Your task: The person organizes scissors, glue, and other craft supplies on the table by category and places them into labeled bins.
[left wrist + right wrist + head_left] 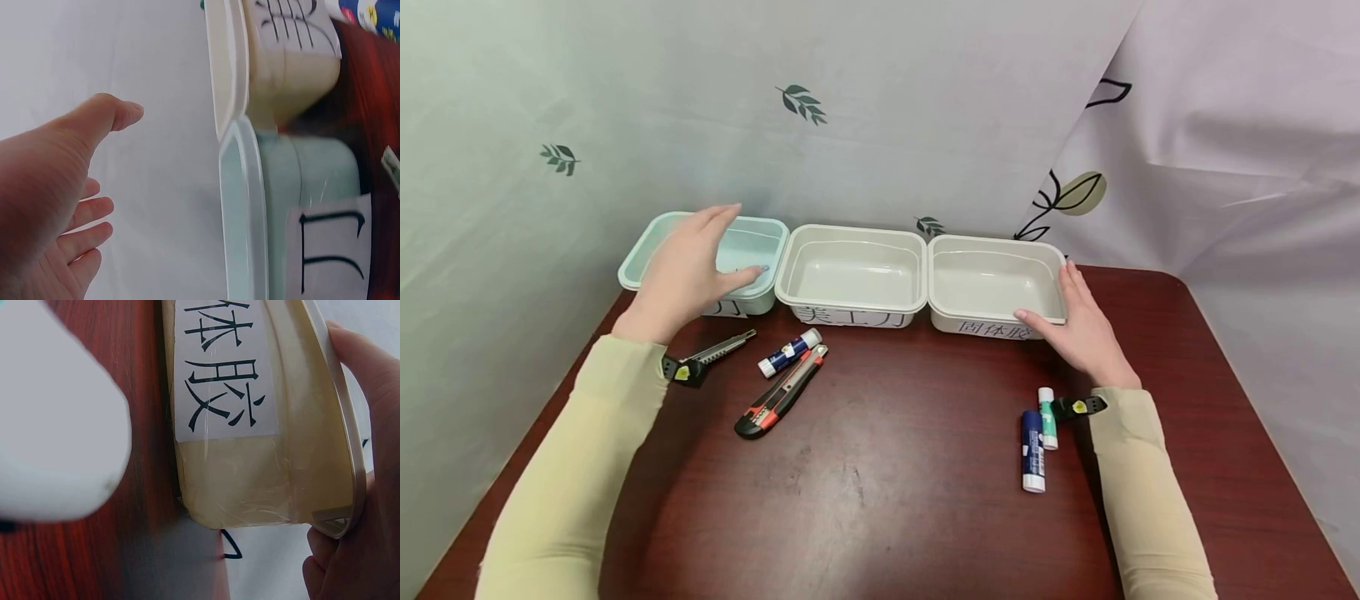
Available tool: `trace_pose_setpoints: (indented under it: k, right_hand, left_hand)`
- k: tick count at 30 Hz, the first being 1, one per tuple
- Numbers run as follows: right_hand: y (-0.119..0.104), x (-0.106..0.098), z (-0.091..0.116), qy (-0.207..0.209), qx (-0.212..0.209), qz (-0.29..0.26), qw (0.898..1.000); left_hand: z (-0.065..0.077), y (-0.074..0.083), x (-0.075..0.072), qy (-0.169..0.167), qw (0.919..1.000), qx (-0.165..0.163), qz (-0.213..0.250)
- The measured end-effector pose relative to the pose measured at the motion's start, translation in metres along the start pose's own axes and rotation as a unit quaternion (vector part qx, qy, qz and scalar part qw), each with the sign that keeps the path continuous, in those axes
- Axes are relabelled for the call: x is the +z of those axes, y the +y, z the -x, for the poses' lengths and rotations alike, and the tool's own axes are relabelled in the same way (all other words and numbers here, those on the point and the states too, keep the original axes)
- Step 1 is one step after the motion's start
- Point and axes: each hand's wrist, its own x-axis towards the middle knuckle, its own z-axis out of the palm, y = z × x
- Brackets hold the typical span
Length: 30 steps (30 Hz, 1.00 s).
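Note:
In the head view my left hand (681, 267) is over the pale green box (647, 242), thumb and fingers spread with nothing between them. The left wrist view shows a gap between that hand (50, 194) and the box's rim (253, 187). My right hand (1090, 337) rests at the near right corner of the right cream box (992, 242). Its thumb (353, 353) touches the front rim, while the straight fingers lie along the right side. A middle cream box (857, 233) stands between the two. Paper labels with black characters are on the box fronts.
Near my left wrist lie a slim utility knife (726, 346), a blue glue stick (790, 352) and a red-and-black utility knife (782, 392). By my right wrist are a larger blue glue stick (1033, 450) and a green one (1048, 419). A patterned cloth (880, 108) hangs behind.

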Motion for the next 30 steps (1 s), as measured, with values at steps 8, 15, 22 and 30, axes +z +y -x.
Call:
trace_pose_setpoints:
  k: [8,15,22,30]
  right_hand:
    - [0.0,0.0,0.0,0.001,0.0,0.002,1.0]
    - [-0.001,-0.001,0.0,-0.001,-0.001,0.002,1.0]
    - [-0.002,-0.002,-0.001,-0.003,-0.002,0.001,1.0]
    - [-0.002,-0.002,0.0,-0.006,0.001,0.004,1.0]
  left_hand:
    - [0.01,0.015,0.006,0.015,0.9993,0.033,0.015]
    - [0.018,0.026,0.01,0.017,0.9988,0.036,0.027]
    - [0.027,0.032,0.018,0.023,0.9976,0.055,0.034]
    - [0.042,0.04,0.029,0.017,0.9968,0.061,0.049]
